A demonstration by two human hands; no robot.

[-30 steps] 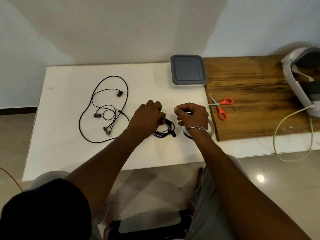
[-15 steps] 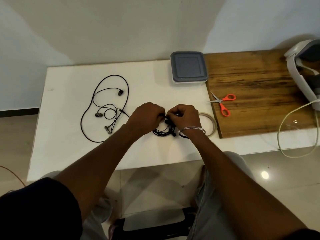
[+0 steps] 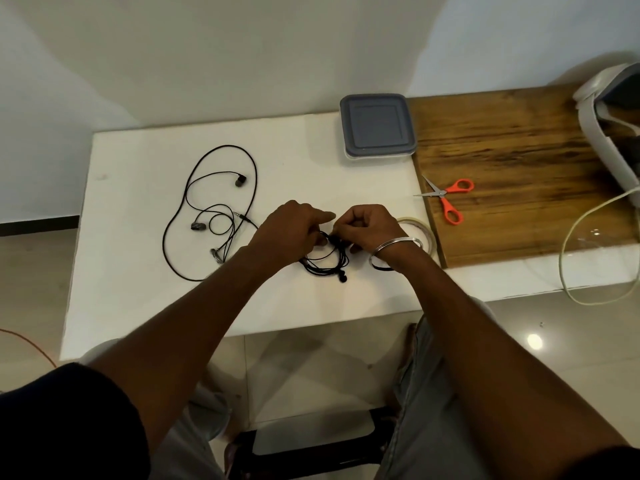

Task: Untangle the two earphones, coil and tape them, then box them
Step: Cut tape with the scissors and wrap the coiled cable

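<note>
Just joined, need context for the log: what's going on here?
A person is working on a coiled black earphone on the white table: the left hand holds the coil while the right hand pinches its top. Whether tape is on it cannot be seen. The second earphone lies loose to the left. The tape roll, scissors and the lidded box sit to the right.

Both forearms stretched forward, left grip and right grip knuckles-up, fingertips meeting, both pinching coiled earphone
</note>
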